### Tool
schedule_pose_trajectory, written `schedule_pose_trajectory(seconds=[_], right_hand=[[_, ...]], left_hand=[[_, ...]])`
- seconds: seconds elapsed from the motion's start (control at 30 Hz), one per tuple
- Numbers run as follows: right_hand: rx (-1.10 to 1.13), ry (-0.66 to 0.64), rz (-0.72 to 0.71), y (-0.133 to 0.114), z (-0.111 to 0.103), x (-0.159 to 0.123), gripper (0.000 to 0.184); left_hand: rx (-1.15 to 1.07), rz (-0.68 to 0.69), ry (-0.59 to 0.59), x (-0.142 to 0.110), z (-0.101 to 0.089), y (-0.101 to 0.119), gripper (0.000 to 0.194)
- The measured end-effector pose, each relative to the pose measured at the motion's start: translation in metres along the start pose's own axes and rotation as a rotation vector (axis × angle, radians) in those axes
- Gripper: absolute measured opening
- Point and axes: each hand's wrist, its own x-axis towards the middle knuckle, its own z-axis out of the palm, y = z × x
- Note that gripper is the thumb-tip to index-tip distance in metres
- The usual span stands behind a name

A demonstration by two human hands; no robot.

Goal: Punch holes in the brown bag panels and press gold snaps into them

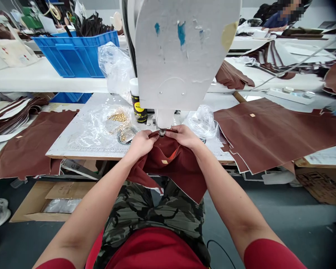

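A brown fabric piece (189, 172) hangs from the table's front edge over my lap, with a small tan label on it and a bit of orange showing in its fold. Its upper edge lies under the head of a grey press machine (182, 67). My left hand (143, 144) pinches that edge just left of the machine's metal tip (162, 132). On the other side of the tip, my right hand (184, 136) grips the same edge. Small gold-coloured metal parts (119, 117) lie in clear plastic left of my hands.
A black and yellow spray can (139, 104) stands left of the machine head. Brown fabric panels lie at left (33, 140) and right (280, 130). Behind is a blue crate (75, 56). An open cardboard box (30, 201) sits below left. A person (277, 20) is at the far right.
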Motion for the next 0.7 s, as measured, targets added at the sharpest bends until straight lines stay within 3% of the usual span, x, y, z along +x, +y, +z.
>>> schedule_pose_trajectory(seconds=[0.17, 0.4, 0.7], right_hand=[[-0.330, 0.129, -0.103, 0.006, 0.000, 0.003, 0.033], [-0.855, 0.238, -0.087, 0.014, 0.012, -0.005, 0.037], [-0.957, 0.261, -0.124, 0.023, 0.014, -0.006, 0.046]], left_hand=[[0.190, 0.030, 0.042, 0.011, 0.003, 0.001, 0.022], [0.444, 0.011, 0.015, 0.007, 0.013, -0.003, 0.026], [0.531, 0.034, 0.036, 0.000, 0.019, -0.007, 0.027]])
